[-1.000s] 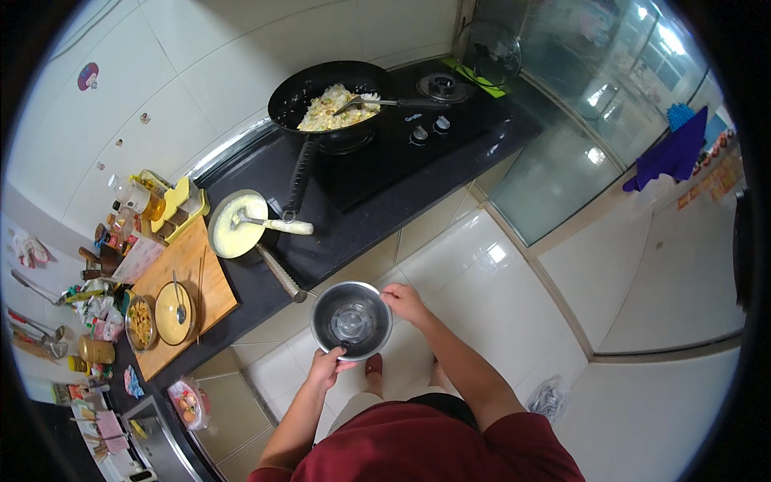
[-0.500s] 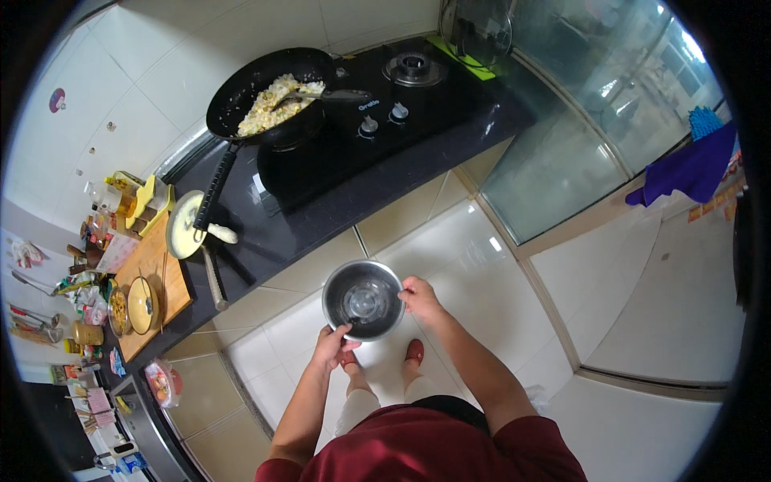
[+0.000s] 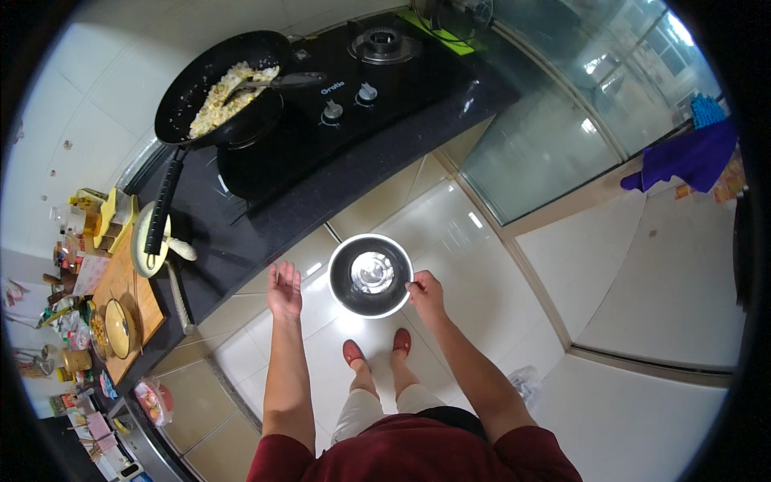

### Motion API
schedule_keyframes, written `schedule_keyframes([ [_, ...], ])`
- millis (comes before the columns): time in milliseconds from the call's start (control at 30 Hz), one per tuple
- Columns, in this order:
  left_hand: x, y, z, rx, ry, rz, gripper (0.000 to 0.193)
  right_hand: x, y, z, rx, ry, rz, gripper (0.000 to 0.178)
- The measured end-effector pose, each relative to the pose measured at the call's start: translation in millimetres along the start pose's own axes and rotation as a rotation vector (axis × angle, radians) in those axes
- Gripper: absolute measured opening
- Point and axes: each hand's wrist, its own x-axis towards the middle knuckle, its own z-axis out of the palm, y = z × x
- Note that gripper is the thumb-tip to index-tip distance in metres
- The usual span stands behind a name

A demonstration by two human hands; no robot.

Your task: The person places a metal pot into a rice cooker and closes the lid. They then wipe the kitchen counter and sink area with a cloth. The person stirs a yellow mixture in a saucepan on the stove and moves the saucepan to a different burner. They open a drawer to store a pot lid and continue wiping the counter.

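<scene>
A round metal bowl [image 3: 341,281] hangs over the floor in front of me, its shiny inside catching the light. My right hand [image 3: 426,293] pinches its right rim between thumb and fingers. To the left of the bowl, apart from it, my left hand [image 3: 284,289] is stretched out with the palm up and holds nothing. That hand is near the counter's front edge. On the stove, a black wok [image 3: 181,96] contains fried rice [image 3: 218,104] with a dark spatula [image 3: 285,81] resting in it.
The wok's handle juts over a small pan [image 3: 145,233] with pale residue, beside a wooden board [image 3: 152,312] bearing a yellow bowl [image 3: 120,329]. Bottles crowd the counter's left end. A glass sliding door [image 3: 546,153] stands at right, with a purple cloth [image 3: 691,161] hanging there.
My left hand has let go of the bowl's rim and moved left, opening out. The bowl stays in my right hand. My view has shifted, so the stove appears farther left.
</scene>
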Motion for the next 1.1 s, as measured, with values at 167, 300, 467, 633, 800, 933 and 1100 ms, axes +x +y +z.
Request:
schedule_keyframes([
  [167, 20, -4, 14, -0.218, -0.044, 0.014, 0.028, -8, -8, -4, 0.064, 0.061, 0.102, 0.007],
  [300, 28, -6, 29, -0.276, -0.087, 0.005, 0.032, -10, -10, -9, 0.164, 0.076, 0.125, 0.007],
  [467, 32, -14, 40, -0.355, -0.075, 0.053, 0.044, -7, 2, -12, 0.150, 0.126, 0.085, 0.007],
  [633, 39, -20, 42, -0.478, -0.009, 0.059, 0.055, -11, 7, -21, 0.214, 0.147, 0.105, 0.005],
  [800, 34, -28, 31, -0.435, 0.033, 0.023, 0.053, -17, 10, -31, 0.288, 0.188, 0.096, 0.008],
  [933, 9, -33, 17, -0.301, 0.126, -0.022, 0.044, -21, 5, -37, 0.326, 0.180, 0.099, 0.007],
  [1100, -49, -31, 3, -0.113, 0.339, -0.134, 0.040, -22, 16, -42, 0.269, 0.150, 0.116, 0.007],
])
